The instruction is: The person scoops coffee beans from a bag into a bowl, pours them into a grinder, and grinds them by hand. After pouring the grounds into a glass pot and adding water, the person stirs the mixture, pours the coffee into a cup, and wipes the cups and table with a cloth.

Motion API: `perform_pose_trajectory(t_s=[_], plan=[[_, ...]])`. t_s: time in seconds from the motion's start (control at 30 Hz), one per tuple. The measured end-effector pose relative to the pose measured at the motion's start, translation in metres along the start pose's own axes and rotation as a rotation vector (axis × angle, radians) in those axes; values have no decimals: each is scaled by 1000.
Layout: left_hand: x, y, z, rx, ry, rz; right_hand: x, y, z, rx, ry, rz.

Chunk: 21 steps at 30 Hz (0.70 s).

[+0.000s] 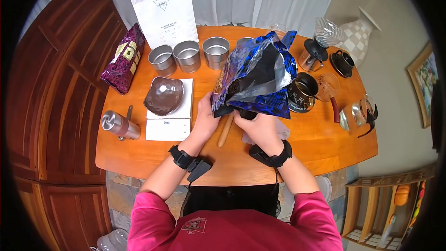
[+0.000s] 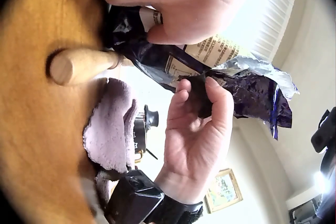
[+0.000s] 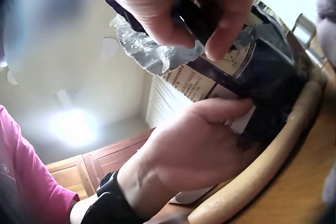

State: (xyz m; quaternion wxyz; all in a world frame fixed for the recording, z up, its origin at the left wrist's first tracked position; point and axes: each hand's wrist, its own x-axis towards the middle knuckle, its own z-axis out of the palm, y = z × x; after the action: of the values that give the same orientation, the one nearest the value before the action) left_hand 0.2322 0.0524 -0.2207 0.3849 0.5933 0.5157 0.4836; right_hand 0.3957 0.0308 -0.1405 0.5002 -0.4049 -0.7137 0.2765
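A blue-and-silver foil bag (image 1: 274, 65) stands torn open at the table's near middle, with dark coffee beans (image 1: 233, 88) visible inside. My left hand (image 1: 208, 111) grips the bag's lower left side, thumb across its printed label (image 3: 190, 82). In my right hand (image 1: 261, 130), thumb and fingers pinch a small black piece (image 2: 198, 98) against the bag's front; its kind I cannot tell. Below the bag, a rounded wooden handle (image 1: 226, 131) lies on the table (image 1: 186, 162) between my wrists. A mauve cloth (image 2: 110, 129) lies by my right hand.
Left of the bag, a brown dish (image 1: 163, 96) sits on a white scale (image 1: 168, 130), near a steel hand grinder (image 1: 121, 125). Metal cups (image 1: 186, 56) and a white bag (image 1: 162, 9) stand behind. To the right are a black kettle (image 1: 304, 86) and glass pot (image 1: 355, 116).
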Motion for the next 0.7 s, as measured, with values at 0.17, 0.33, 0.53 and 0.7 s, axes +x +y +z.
perform_pose_trajectory(t_s=[0.17, 0.33, 0.53, 0.7], plan=[[1, 14, -3, -70, -66, -23, -2, -5, -7, -215, 70, -88], [-1, 41, -5, -123, -70, -17, 3, -21, -22, -115, 49, -69], [2, 3, 0, 29, 40, 27, 11, -4, -35, -91, 34, -77], [1, -2, 6, -68, 69, 37, 9, 13, -38, 134, 34, 154]])
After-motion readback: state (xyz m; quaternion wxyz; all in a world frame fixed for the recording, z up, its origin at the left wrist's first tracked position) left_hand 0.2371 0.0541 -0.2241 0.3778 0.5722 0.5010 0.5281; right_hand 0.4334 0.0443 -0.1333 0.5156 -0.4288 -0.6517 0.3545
